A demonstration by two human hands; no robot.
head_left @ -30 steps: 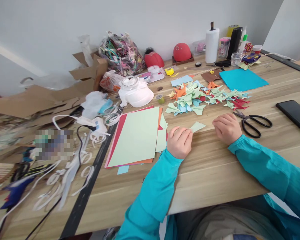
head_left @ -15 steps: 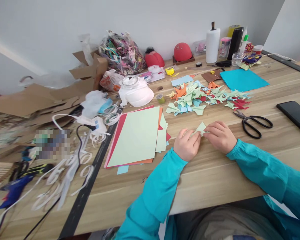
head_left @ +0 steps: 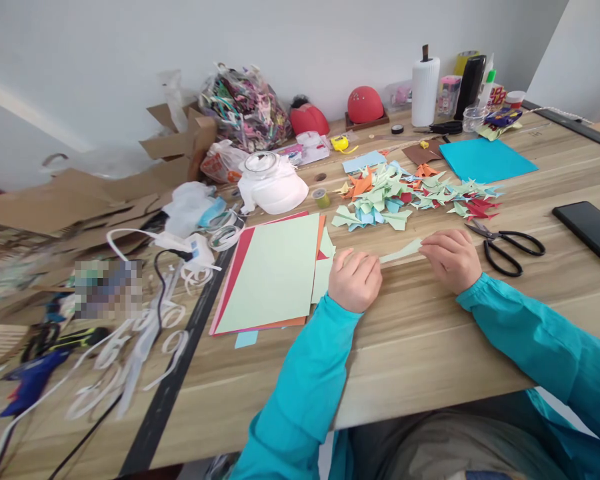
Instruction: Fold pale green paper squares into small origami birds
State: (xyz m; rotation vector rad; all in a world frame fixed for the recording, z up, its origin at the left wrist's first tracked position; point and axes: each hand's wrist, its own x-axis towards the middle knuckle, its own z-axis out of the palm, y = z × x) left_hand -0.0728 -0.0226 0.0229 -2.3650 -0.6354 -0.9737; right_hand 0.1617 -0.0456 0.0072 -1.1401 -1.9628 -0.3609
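Both my hands hold a small pale green folded paper [head_left: 403, 251] just above the wooden table [head_left: 430, 347]. My left hand [head_left: 355, 280] pinches its left end, fingers curled. My right hand [head_left: 453, 259] pinches its right end. A stack of coloured paper sheets [head_left: 275, 273], pale green on top, lies just left of my left hand. A heap of folded paper shapes [head_left: 410, 193] in green, blue, orange and red lies beyond my hands.
Black scissors [head_left: 510, 248] lie right of my right hand, a black phone [head_left: 590, 230] further right. A blue sheet [head_left: 485, 159], a paper towel roll [head_left: 424, 81] and bottles stand at the back. Cardboard, cables and white tape strips clutter the left.
My hands came together on the green paper, then drew apart again. The paper is now stretched flatter between them and my left hand has shifted left.
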